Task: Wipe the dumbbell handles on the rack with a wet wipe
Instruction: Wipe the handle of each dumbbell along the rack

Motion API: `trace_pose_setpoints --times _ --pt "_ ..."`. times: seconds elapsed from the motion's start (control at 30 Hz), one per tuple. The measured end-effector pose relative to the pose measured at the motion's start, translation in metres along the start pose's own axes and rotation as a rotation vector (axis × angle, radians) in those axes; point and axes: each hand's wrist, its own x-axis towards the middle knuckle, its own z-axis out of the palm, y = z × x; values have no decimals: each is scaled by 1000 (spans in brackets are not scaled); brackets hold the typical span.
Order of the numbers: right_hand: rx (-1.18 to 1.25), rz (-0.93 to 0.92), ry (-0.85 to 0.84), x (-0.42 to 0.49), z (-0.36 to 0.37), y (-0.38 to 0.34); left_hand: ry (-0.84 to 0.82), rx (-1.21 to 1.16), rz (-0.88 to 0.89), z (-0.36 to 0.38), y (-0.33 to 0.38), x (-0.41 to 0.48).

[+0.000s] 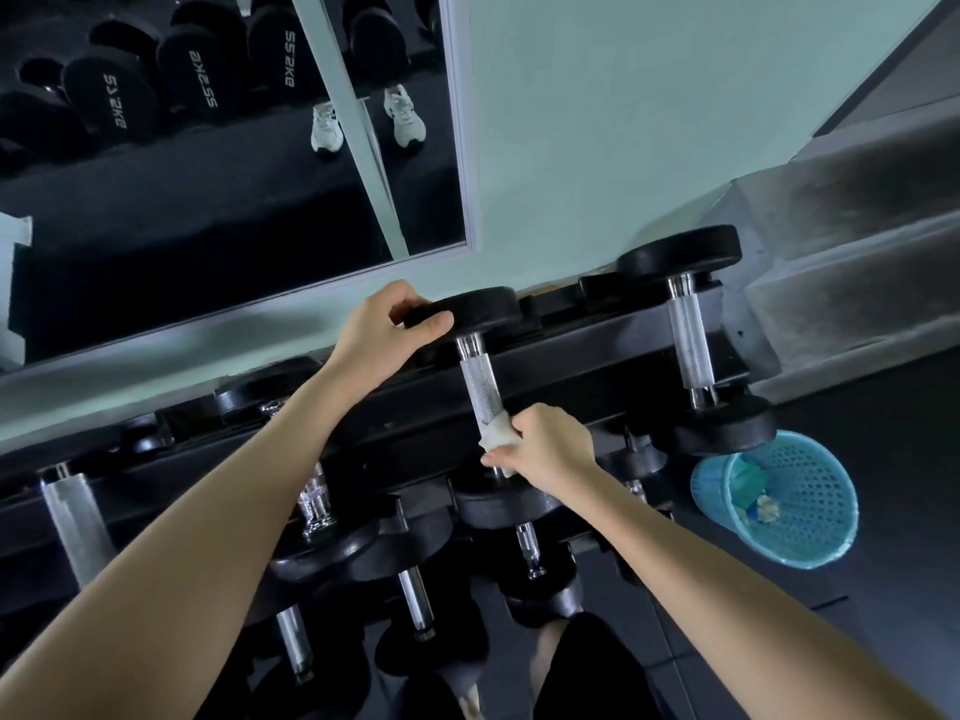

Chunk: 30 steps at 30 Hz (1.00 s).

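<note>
On the top shelf of the rack (571, 330), the dumbbell (480, 379) is steadied at its far weight by the curled left hand (384, 332) while the right hand (545, 444) pinches the wet wipe (496, 436) around the handle's near end, where loose steadying could let it roll and slip free.

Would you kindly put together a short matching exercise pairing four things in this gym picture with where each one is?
Things:
1. left hand
2. wet wipe
3. blue basket
4. mirror

Places:
A. on the wall above the rack
B. wrapped around the near end of the centre dumbbell's handle, held by the right hand
C. on the floor at the rack's right end
D. gripping the far weight plate of the centre dumbbell

Pairs: 1-D, 2-B, 3-C, 4-A
</note>
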Motion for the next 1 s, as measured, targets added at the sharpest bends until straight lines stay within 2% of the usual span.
trace_pose_setpoints --times 0.03,0.1,0.13,0.23,0.3,0.47,0.6,0.8,0.9,1.0 --pt "-85 7 4 -2 -2 0 4 0 3 1 1 -1" --pt "-73 3 -8 -3 -4 4 13 5 11 2 2 -1" --pt "51 0 -41 -2 -5 7 14 8 16 3 2 0" --pt "677 -44 -200 -4 -15 12 8 2 16 3 -1 0" --pt "817 -80 -247 -2 -16 17 11 -6 11 3 -2 0" --pt "738 -26 -80 4 -5 12 37 -37 7 6 0 0" --pt "851 25 92 10 2 2 46 -54 4 7 -1 -1" --pt "734 3 379 30 -1 -39 58 -52 8 9 0 -1" --pt "556 68 440 39 -8 -56 74 -30 6 11 2 -2" --pt "639 13 413 30 -3 -50 72 -23 -5 11 5 -2"
